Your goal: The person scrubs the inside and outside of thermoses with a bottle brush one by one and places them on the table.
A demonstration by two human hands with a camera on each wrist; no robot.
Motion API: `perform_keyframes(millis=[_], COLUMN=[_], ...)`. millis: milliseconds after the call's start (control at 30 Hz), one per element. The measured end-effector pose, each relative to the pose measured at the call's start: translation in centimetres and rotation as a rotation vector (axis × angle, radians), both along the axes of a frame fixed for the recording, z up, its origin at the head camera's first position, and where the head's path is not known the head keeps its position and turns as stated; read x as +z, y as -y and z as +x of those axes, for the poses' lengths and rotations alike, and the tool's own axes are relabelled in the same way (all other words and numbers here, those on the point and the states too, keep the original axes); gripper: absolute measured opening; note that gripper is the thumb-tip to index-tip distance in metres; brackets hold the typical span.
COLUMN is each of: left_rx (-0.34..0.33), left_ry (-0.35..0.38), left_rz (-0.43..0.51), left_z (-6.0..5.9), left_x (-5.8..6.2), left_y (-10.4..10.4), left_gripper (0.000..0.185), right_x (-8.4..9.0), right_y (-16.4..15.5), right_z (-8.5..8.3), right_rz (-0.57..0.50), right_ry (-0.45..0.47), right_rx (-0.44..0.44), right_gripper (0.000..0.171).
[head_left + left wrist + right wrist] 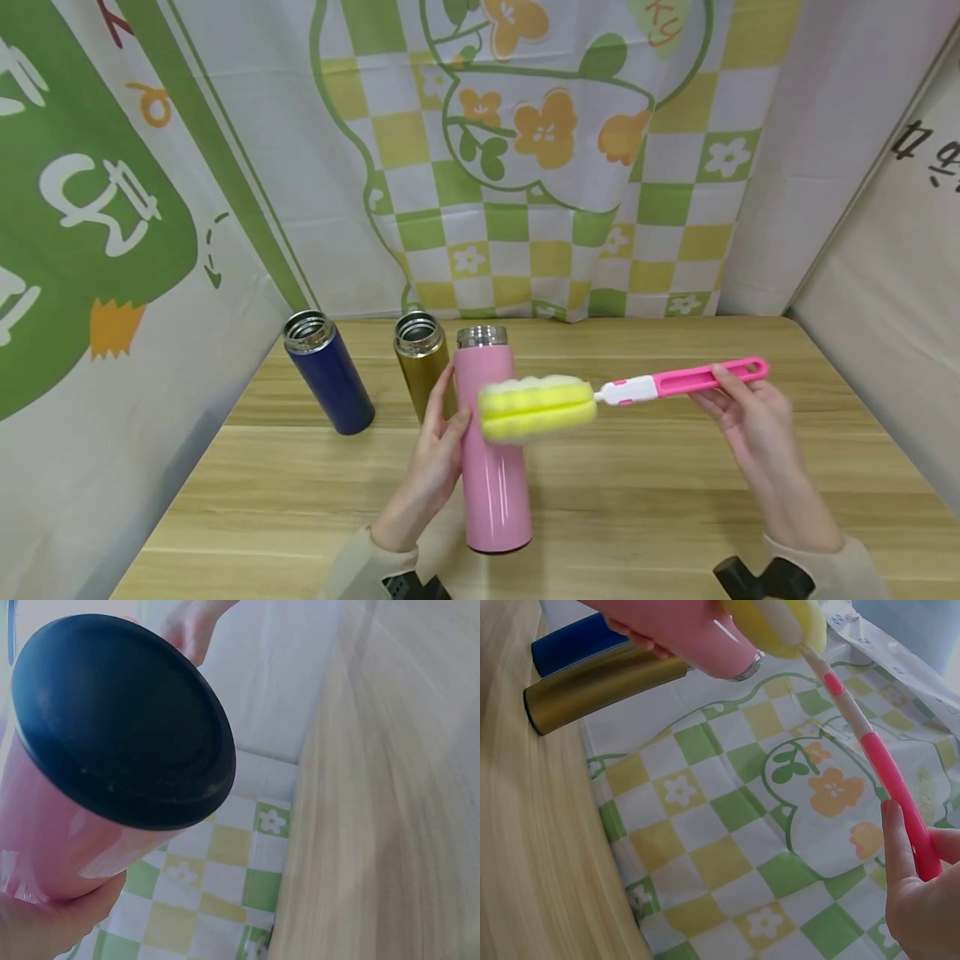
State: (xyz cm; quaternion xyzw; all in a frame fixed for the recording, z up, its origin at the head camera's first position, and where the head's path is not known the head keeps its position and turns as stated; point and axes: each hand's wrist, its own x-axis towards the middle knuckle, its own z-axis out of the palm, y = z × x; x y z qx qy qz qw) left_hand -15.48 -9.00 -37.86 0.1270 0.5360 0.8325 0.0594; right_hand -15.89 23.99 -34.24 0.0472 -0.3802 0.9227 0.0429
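Gripping the pink flask (pixel 491 442) near the middle of the desk (pixel 675 500) with my left hand (pixel 435 462), my right hand (pixel 753 417) pinching the brush (pixel 600 396) handle, I should steady the flask and line the sponge squarely over its far open mouth.

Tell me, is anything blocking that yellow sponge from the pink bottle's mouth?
Nothing visible. The pink bottle has no lid on, and the sponge brush held by the right hand sits just in front of it.
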Motion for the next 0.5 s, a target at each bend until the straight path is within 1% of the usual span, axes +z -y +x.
perform_keyframes(millis=[100,200,333,500], left_rx=[0.02,0.027,0.036,0.035], left_ry=[0.002,0.009,0.031,0.035], left_rz=[0.005,0.038,0.075,0.082], left_z=[-0.3,-0.5,-0.6,-0.6], left_x=[0.2,0.4,0.6,0.9], left_y=[0.1,0.1,0.1,0.1], left_gripper=[0.059,0.06,0.06,0.06], right_x=[-0.4,-0.8,-1.4,-2.0], right_y=[-0.2,-0.4,-0.5,-0.7], right_z=[0.2,0.3,0.3,0.3], right_rz=[0.079,0.152,0.18,0.218], right_ry=[0.009,0.003,-0.015,-0.014], right_rx=[0.04,0.087,0.155,0.22], right_gripper=[0.009,0.011,0.017,0.02])
